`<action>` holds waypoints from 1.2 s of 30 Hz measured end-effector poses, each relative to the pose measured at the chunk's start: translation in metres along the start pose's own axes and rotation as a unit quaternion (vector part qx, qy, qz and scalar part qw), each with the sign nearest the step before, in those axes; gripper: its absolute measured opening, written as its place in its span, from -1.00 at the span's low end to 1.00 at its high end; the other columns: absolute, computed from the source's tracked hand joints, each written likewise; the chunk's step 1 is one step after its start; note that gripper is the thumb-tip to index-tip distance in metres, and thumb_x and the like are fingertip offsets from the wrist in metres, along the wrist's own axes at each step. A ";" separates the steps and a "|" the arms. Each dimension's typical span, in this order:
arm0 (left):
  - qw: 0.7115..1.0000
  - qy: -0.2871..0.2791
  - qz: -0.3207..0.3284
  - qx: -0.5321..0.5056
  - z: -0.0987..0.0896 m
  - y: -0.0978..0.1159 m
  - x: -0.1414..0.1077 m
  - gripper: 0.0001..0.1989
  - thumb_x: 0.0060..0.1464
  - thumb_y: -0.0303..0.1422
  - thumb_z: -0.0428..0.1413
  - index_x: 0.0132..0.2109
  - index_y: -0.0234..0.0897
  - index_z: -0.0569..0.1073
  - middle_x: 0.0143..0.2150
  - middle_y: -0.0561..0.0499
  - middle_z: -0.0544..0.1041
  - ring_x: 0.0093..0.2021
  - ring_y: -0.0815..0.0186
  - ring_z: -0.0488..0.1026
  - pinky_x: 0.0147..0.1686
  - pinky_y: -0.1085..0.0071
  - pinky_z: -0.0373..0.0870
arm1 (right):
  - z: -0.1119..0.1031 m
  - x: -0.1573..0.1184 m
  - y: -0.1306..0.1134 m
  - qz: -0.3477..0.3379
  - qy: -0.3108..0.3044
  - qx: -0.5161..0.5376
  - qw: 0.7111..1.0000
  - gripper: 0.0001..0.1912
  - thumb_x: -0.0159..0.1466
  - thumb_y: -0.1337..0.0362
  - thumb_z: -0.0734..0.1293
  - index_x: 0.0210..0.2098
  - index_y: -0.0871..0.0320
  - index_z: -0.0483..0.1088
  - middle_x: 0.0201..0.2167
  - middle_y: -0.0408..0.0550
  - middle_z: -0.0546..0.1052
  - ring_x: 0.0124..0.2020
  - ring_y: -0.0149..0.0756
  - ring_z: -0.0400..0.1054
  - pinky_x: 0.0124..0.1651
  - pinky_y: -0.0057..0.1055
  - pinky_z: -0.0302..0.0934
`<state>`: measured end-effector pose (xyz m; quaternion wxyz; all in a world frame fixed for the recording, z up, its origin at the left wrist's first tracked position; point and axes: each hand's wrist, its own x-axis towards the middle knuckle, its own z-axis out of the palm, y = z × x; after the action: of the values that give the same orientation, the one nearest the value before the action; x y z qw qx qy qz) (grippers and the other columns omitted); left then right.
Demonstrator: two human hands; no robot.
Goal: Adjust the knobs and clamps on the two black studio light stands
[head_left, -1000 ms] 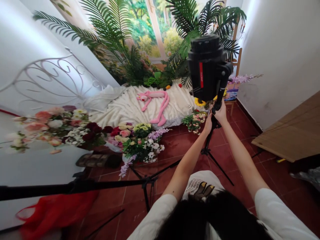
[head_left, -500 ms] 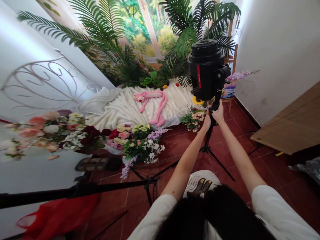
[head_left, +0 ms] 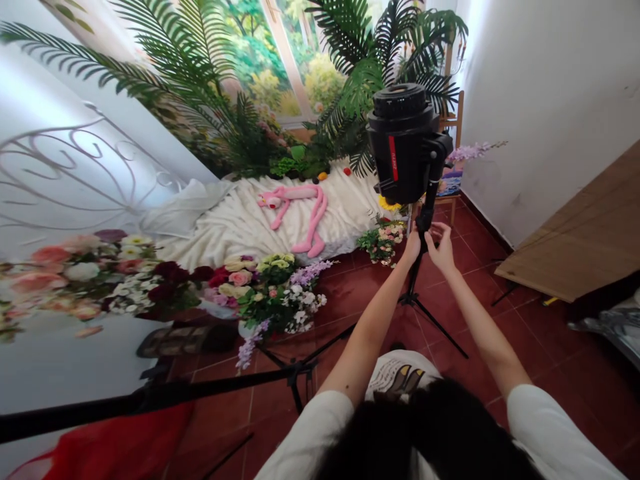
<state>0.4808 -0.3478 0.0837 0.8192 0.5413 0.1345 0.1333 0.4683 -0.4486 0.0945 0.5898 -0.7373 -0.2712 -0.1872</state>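
A black studio light (head_left: 404, 150) with a red label strip stands upright on a black light stand (head_left: 414, 273) in front of me. My left hand (head_left: 413, 247) is closed around the stand's pole just below the light's mount. On the pole's right side is my right hand (head_left: 442, 249), its fingers apart and curved, thumb close to the pole. Whether that thumb touches the pole I cannot tell.
A second stand (head_left: 300, 367) spreads its legs at lower left. Flower bunches (head_left: 280, 293) stand left of it. A pink plush toy (head_left: 300, 193) lies on a white blanket (head_left: 215, 227). A brown board (head_left: 565, 247) leans at right, and palm leaves (head_left: 390, 47) rise behind the light.
My right hand has loosened from the pole, its fingers now spread beside it and slightly lower. My left hand stays on the pole. The view has shifted a little.
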 end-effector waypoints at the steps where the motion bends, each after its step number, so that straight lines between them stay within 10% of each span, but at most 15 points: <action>1: 1.000 -0.012 0.001 -0.005 0.000 -0.002 0.001 -0.57 0.35 -0.27 -0.17 -0.32 -0.38 0.49 -0.43 0.00 0.56 -0.27 0.36 0.51 -0.04 0.42 0.41 | -0.006 -0.010 0.002 -0.009 -0.009 -0.029 1.000 -0.68 0.34 0.04 0.25 -0.02 0.08 0.26 0.02 0.13 0.42 0.07 -0.16 0.36 0.18 -0.10 0.26; 7: 0.998 -0.046 0.012 -0.043 0.000 -0.016 0.005 -0.47 0.35 -0.16 -0.22 -0.35 -0.37 0.49 -0.45 0.01 0.53 -0.43 0.41 0.44 -0.20 0.44 0.42 | -0.022 -0.048 0.018 -0.018 -0.070 -0.091 0.993 -0.71 0.36 0.14 0.22 0.02 0.12 0.31 0.10 0.18 0.36 0.16 -0.10 0.29 0.17 -0.06 0.27; 22: 0.997 -0.061 -0.034 -0.022 0.001 -0.003 -0.005 -0.41 0.27 0.05 -0.16 -0.28 -0.38 0.48 -0.50 0.01 0.48 -0.57 0.46 0.39 -0.51 0.53 0.40 | -0.006 -0.025 0.024 0.165 0.074 0.002 0.983 -0.62 0.27 0.06 0.27 0.01 0.07 0.24 -0.30 -0.08 0.47 -0.34 -0.29 0.43 -0.20 -0.30 0.40; 31: 0.999 -0.028 0.022 -0.008 0.001 -0.004 -0.004 -0.46 0.26 0.02 -0.10 -0.38 -0.36 0.46 -0.42 -0.06 0.53 -0.37 0.38 0.48 -0.30 0.47 0.45 | -0.007 -0.013 0.037 0.401 0.073 0.227 0.884 -0.77 0.09 0.23 0.37 -0.27 0.09 0.30 -0.38 -0.16 0.48 -0.53 -0.45 0.40 -0.60 -0.58 0.16; 36: 0.999 -0.036 0.034 0.008 -0.002 -0.012 0.001 -0.52 0.27 -0.04 -0.09 -0.35 -0.34 0.47 -0.41 -0.04 0.53 -0.37 0.38 0.47 -0.28 0.47 0.42 | -0.018 -0.028 0.020 0.248 0.053 0.056 0.966 -0.75 0.14 0.09 0.36 -0.29 0.12 0.37 -0.29 -0.02 0.51 -0.26 -0.24 0.47 -0.26 -0.32 0.38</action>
<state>0.4822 -0.3502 0.0714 0.8140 0.5567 0.0876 0.1405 0.4592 -0.4743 0.0666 0.6714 -0.7365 -0.0583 -0.0590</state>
